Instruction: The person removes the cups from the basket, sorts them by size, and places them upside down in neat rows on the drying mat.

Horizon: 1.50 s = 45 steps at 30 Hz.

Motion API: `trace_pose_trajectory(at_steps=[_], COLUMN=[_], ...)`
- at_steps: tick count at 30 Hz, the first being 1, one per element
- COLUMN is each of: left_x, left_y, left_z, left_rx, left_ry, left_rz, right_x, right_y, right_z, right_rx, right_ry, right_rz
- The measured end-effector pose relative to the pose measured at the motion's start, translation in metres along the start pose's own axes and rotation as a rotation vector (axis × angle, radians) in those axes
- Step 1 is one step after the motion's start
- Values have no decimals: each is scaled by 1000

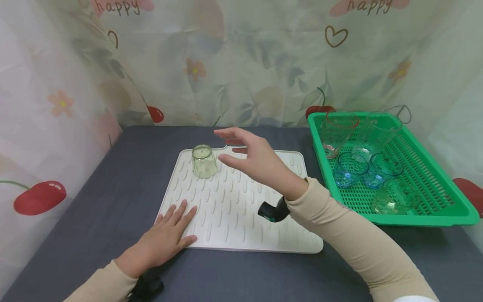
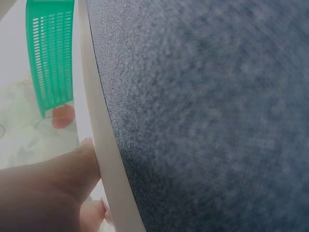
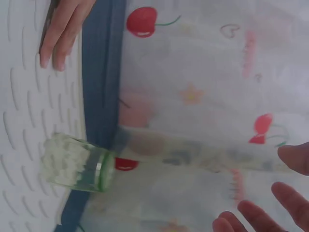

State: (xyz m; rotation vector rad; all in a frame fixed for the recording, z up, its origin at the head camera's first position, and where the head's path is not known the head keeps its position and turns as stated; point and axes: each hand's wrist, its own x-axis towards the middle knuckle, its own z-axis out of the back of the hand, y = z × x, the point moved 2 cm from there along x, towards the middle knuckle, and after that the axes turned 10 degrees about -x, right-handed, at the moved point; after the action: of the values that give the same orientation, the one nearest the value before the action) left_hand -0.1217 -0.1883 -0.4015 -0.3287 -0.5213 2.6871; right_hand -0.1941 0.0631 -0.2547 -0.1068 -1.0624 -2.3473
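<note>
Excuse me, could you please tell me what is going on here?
The person's left grip rests on the near-left corner of a white mat. The right grip, empty, hovers near a greenish glass standing upside down on the mat. More glasses sit in a green basket on the right.

Pale green glass (image 3: 77,163) on the ridged white mat (image 3: 36,116), well apart from both hands (image 3: 72,17) (image 3: 292,203), cherry-printed cloth (image 3: 203,58) beyond.

Soft, even light fills the head view, with a dim shadow below the green basket (image 1: 422,221) toward the worktop's (image 1: 109,209) right edge. The left wrist view is grainy, its left side washed out, the left fingers (image 2: 70,171) shaded. The right wrist view looks milky, the glass (image 3: 72,164) slightly blurred with a glint.
</note>
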Motion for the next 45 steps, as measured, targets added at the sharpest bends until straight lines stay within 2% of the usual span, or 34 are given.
trace_pose_trajectory(at_steps=[4,8,13,18,21,24,26,27,30,31,33,34,37,42,43,45], left_x=[-1,-3,-4,-3,-2,-2,-2,-3,-4,-4,-4,-4,-4,-3,-3,-3], left_y=[0,0,2,2,2,0,0,0,0,0,0,0,0,1,2,2], left_z=[-1,-3,-4,-4,-4,-4,-4,-3,-1,-1,-1,-1,-1,-2,-2,-3], left_rx=[-5,-10,-13,-13,-12,-9,-4,-6,-4,-5,-5,-4,-1,1,1,2], left_ry=[-6,-15,-27,-27,-24,-17,-12,-12,-13,-13,-14,-14,-14,-7,-6,-4], left_rz=[-1,-4,-10,-15,-17,-10,0,4,13,12,9,8,7,11,12,9], right_x=[-29,-58,-93,-126,-149,-175,-195,-206,-236,-245,-261,-267,-276,-273,-270,-259], right_y=[7,1,-17,-45,-69,-113,-159,-187,-272,-293,-327,-337,-347,-338,-331,-303], right_z=[27,54,87,124,146,168,182,189,206,209,211,211,205,191,188,181], right_rx=[-28,-78,-116,-62,-77,-141,-226,-241,-285,-291,-307,-313,-322,-372,-388,-384], right_ry=[-52,-113,-226,-366,-450,-531,-574,-587,-597,-597,-591,-593,-594,-529,-500,-422], right_rz=[76,113,101,126,58,-46,-97,-95,-124,-133,-164,-187,-235,-315,-339,-404])
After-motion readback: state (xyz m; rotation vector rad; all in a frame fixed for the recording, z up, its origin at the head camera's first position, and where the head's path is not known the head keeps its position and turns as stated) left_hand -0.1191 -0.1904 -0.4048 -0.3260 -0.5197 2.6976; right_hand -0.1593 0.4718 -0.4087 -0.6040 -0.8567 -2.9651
